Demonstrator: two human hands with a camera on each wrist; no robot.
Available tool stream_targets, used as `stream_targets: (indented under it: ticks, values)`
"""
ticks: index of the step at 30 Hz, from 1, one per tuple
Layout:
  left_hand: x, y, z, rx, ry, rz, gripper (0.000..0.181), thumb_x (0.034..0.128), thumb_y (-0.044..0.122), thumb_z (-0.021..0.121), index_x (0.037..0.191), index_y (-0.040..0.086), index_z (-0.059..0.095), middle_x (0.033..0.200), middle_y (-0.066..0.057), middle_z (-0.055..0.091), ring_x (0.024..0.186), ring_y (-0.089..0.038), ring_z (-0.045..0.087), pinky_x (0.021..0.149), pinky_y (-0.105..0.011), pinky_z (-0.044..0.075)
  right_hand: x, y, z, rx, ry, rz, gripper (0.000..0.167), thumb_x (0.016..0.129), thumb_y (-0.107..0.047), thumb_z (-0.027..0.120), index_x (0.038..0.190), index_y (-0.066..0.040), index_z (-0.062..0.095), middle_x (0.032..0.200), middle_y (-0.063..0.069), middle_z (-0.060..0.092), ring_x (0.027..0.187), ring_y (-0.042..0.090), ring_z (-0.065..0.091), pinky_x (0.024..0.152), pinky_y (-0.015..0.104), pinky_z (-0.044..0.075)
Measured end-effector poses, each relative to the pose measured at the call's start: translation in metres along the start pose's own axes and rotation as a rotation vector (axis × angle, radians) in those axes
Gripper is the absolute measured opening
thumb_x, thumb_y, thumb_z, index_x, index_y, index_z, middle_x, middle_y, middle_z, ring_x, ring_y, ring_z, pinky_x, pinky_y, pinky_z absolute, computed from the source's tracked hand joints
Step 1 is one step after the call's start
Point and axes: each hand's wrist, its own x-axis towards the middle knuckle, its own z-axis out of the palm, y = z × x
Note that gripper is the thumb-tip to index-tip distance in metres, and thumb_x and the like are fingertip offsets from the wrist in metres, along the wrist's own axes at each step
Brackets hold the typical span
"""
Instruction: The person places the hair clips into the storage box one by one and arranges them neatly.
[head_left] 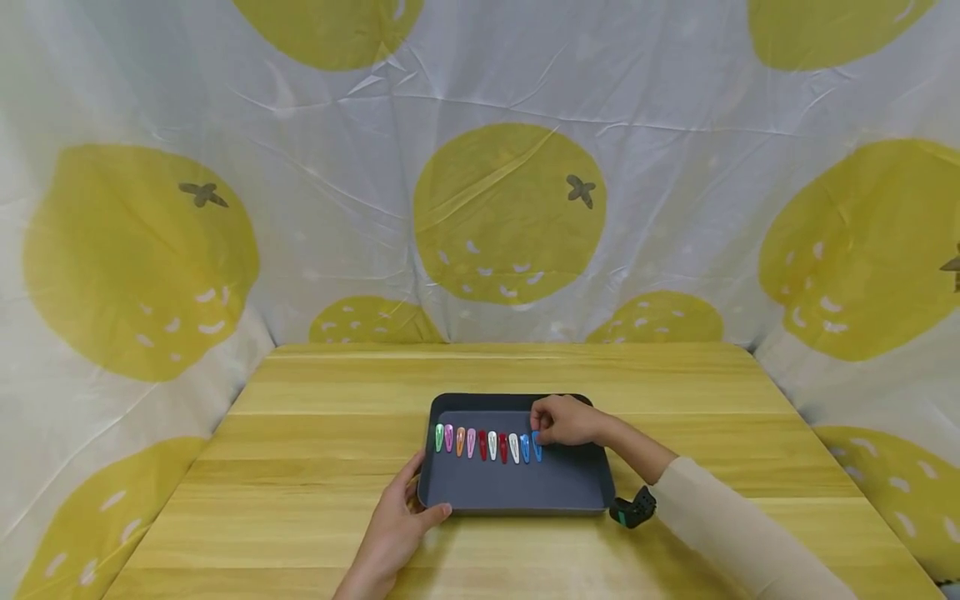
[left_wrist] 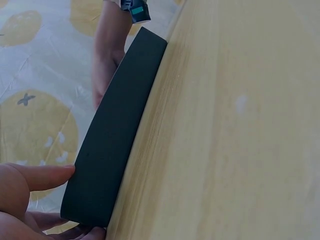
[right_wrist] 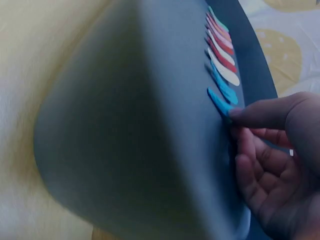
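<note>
A dark grey rectangular tray [head_left: 517, 487] lies on the wooden table. Across it runs a row of several snap hair clips, from a green one [head_left: 439, 438] at the left through pink, orange, red and white to blue. My right hand [head_left: 567, 419] pinches the upper end of the rightmost blue hair clip [head_left: 537, 451] between thumb and forefinger; the right wrist view shows this clip [right_wrist: 218, 102] lying beside another blue one [right_wrist: 223, 89]. At the tray's front left corner, my left hand [head_left: 399, 518] grips the rim, thumb on top and fingers around the side.
The wooden table [head_left: 300, 467] extends around the tray on all sides. Behind it hangs a white cloth with yellow fruit prints [head_left: 510, 212]. A black strap device [head_left: 633, 507] shows beside the right forearm, near the tray's front right corner.
</note>
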Motion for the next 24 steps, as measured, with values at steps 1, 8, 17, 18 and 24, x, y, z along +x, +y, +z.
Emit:
stream_targets:
  ticks: [1,8,17,18,24]
  values:
    - [0.0,0.0,0.0,0.001,0.0,0.0,0.089,0.0838,-0.007,0.078,0.16,0.0,0.032,0.157,-0.032,0.036,0.14,-0.051,0.039,0.114,-0.06,0.033,0.001,0.001,0.0,0.002,0.001,0.0,0.01,0.093,-0.003,0.073,0.093,-0.008,0.064,0.08,-0.001,0.061,0.069,0.016,0.053,0.064,0.033,0.046]
    - [0.0,-0.001,0.002,-0.016,-0.012,0.017,0.088,0.0835,-0.009,0.077,0.159,-0.002,0.032,0.157,-0.032,0.035,0.14,-0.052,0.038,0.113,-0.059,0.034,0.002,0.01,0.001,0.023,-0.002,-0.012,0.007,0.095,-0.005,0.071,0.095,-0.008,0.065,0.084,-0.001,0.063,0.074,0.018,0.057,0.067,0.036,0.049]
    - [0.002,0.0,0.009,-0.019,-0.028,0.011,0.089,0.0833,-0.008,0.078,0.159,-0.001,0.032,0.157,-0.032,0.035,0.14,-0.051,0.039,0.114,-0.059,0.034,-0.006,0.009,-0.004,-0.105,-0.003,-0.026,0.013,0.093,-0.008,0.075,0.09,-0.013,0.064,0.078,-0.004,0.06,0.067,0.013,0.053,0.063,0.032,0.046]
    - [0.002,0.001,0.009,-0.019,-0.031,0.01,0.089,0.0833,-0.008,0.078,0.159,-0.001,0.032,0.157,-0.032,0.035,0.139,-0.051,0.039,0.114,-0.059,0.034,-0.007,0.007,-0.005,-0.119,-0.009,-0.026,0.013,0.093,-0.008,0.075,0.09,-0.014,0.064,0.077,-0.004,0.059,0.066,0.012,0.053,0.062,0.031,0.046]
    - [0.003,0.002,0.01,-0.015,-0.038,0.004,0.089,0.0828,-0.008,0.079,0.159,-0.001,0.033,0.156,-0.032,0.037,0.139,-0.051,0.04,0.113,-0.059,0.035,-0.012,-0.001,-0.011,-0.197,-0.042,-0.006,0.012,0.094,-0.013,0.076,0.092,-0.015,0.065,0.078,-0.007,0.06,0.066,0.011,0.054,0.063,0.031,0.046]
